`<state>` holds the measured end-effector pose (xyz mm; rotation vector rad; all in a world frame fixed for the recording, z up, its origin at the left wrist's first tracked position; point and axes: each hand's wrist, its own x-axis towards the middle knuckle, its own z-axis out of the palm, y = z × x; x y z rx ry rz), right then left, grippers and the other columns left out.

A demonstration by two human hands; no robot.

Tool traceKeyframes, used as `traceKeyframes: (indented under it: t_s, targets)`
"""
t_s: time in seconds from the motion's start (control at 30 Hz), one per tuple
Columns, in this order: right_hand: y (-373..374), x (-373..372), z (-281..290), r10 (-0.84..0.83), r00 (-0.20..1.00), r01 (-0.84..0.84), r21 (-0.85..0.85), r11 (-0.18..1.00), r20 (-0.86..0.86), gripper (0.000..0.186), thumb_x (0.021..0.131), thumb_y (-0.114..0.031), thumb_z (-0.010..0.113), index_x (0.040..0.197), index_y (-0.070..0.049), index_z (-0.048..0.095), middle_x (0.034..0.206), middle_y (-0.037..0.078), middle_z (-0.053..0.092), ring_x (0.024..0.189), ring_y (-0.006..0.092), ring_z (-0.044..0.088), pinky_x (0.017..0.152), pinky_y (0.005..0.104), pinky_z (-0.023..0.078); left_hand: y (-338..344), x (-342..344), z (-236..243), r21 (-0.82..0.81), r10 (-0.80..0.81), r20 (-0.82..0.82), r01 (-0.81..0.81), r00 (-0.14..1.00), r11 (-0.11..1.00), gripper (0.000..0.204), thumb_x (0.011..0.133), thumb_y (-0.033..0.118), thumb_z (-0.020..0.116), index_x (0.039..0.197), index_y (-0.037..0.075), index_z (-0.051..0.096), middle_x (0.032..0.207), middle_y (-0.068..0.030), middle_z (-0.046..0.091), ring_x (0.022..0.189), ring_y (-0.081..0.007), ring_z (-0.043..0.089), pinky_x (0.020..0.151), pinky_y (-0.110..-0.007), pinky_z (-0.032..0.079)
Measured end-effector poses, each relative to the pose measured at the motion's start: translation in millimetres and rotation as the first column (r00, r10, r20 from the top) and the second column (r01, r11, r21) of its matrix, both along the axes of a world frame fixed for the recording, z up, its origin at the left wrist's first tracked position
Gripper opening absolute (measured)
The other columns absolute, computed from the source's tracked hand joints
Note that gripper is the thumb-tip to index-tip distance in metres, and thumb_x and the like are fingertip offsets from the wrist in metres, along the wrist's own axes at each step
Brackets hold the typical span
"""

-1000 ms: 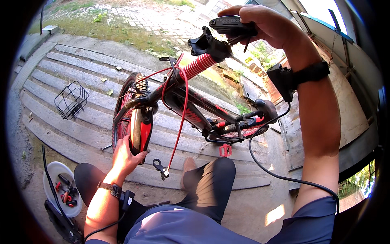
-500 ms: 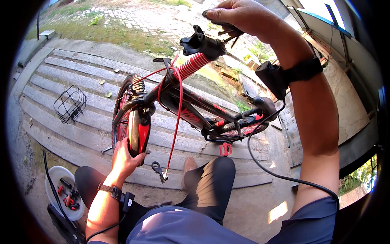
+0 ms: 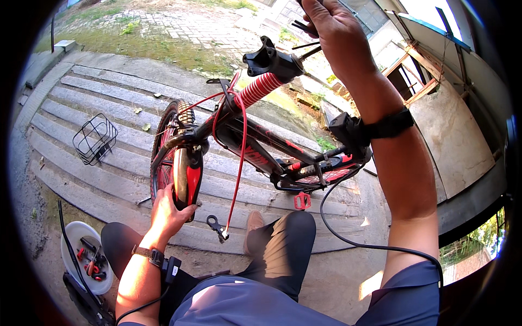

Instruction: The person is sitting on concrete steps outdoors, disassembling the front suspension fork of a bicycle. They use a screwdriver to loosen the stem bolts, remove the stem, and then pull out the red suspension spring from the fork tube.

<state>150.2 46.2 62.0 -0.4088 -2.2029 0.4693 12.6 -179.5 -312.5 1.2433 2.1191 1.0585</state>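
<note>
A black bicycle frame with red markings (image 3: 255, 152) stands before me, its front wheel (image 3: 163, 136) turned to the left. My left hand (image 3: 169, 209) is closed around the near end of the dusty red-and-black front mudguard (image 3: 191, 176). Up at the top, my right hand (image 3: 334, 27) grips a folding hex key set (image 3: 305, 28), mostly hidden by the fingers. One thin dark key points down toward the black handlebar stem (image 3: 274, 61), whose clamp has no bar in it. A red cable (image 3: 242, 146) hangs down with a black ring clamp (image 3: 214, 221) near its end.
A black wire basket (image 3: 95, 139) lies on the ridged concrete at left. Near my left knee stands a white bucket (image 3: 76, 231) holding several tools. A red pedal (image 3: 302, 200) juts out close to my right knee. Boards (image 3: 451, 141) lean along the right side.
My right hand has swung up and round with the hex key set, its forearm shifting left. The left hand stays on the mudguard, and the bicycle has barely moved.
</note>
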Motion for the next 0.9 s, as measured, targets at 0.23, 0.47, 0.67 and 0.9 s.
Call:
traceKeyframes:
  t_s: [0.23,0.47,0.67,0.9]
  targets:
    - [0,23,15,0.160,0.961,-0.135,-0.120,0.984,0.226,0.056,0.102,-0.019,0.056,0.150,0.000,0.034,0.131,0.007,0.058,0.115,0.0111,0.055,0.094,0.0260,0.047,1,0,3,-0.041,-0.027,0.024,0.028,0.999,0.999,0.088,0.068,0.035,0.085,0.138,0.000,0.045,0.123,-0.0228,0.054,0.116,-0.0379,0.055,0.099,-0.043,0.046]
    - [-22,13,92,0.091,0.564,0.039,-0.136,0.990,0.821,0.073,0.089,-0.011,0.066,0.149,0.007,0.030,0.102,0.008,0.061,0.085,0.0141,0.059,0.078,0.0274,0.049,0,0,0,0.005,-0.009,0.011,0.009,1.000,1.000,0.087,0.067,0.036,0.087,0.135,0.000,0.047,0.117,-0.0215,0.056,0.112,-0.0367,0.056,0.096,-0.043,0.047]
    - [-78,7,93,-0.286,0.486,-0.012,0.333,0.943,0.826,0.070,0.080,-0.010,0.076,0.142,-0.007,0.043,0.113,0.015,0.065,0.101,0.0209,0.064,0.088,0.0318,0.051,-1,-3,0,0.008,-0.010,0.011,0.009,1.000,1.000,0.088,0.067,0.036,0.087,0.135,-0.001,0.047,0.116,-0.0217,0.056,0.110,-0.0372,0.058,0.094,-0.043,0.049]
    - [-52,55,50,-0.251,0.733,-0.256,0.598,0.760,0.633,0.057,0.077,0.013,0.069,0.123,-0.015,0.050,0.121,0.003,0.061,0.115,0.0225,0.062,0.094,0.0384,0.057,-3,-3,-5,0.019,-0.010,0.000,0.010,1.000,1.000,0.089,0.067,0.037,0.087,0.136,-0.001,0.046,0.116,-0.0223,0.056,0.110,-0.0374,0.058,0.094,-0.043,0.049]
